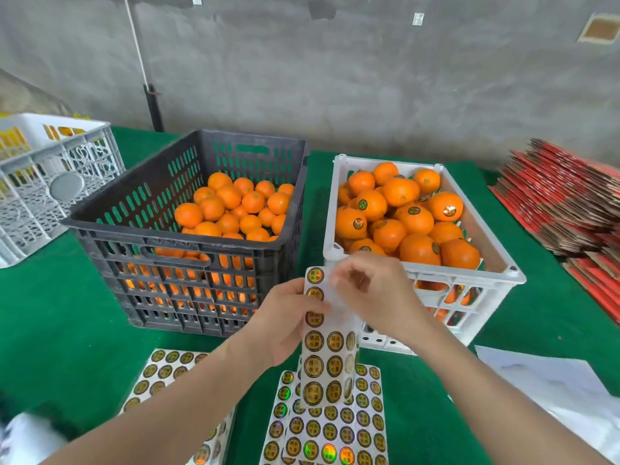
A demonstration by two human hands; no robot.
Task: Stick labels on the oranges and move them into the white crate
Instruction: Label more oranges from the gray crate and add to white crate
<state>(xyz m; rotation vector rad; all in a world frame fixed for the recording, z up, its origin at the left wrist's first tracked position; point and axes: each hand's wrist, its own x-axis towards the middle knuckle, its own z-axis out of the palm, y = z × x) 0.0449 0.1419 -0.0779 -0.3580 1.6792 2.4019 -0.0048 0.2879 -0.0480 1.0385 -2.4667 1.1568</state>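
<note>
**Peeling a label off the strip, between the two crates**

My left grip [285, 327] is clamped on the label strip [327, 350], thumb across its face and fingers behind, holding it upright over the bench [67, 313]. My right grip [372, 290] is pinched together at the strip's top edge. It is blurred there, so I cannot tell whether a label has lifted yet.

The strip is light, thin and floppy. I judge it needs support close to the label being peeled, or it will fold. The round foil labels [314, 275] should come away best from an edge and will likely stick to my fingertips, so I would touch only the rim. The oranges look firm, round and a little slick. A whole-hand hold around the middle, without squeezing, should suit them.

The black crate [141, 236], left of my grips, holds oranges [228, 209] with no labels that I can see. The white crate [453, 270], just behind my right grip, is nearly full, and several of its labelled oranges [412, 216] show a sticker. More label sheets [335, 427] lie flat on the bench under my arms.

A second white crate [50, 169] stands far left. Red cardboard [563, 203] is stacked far right.
</note>
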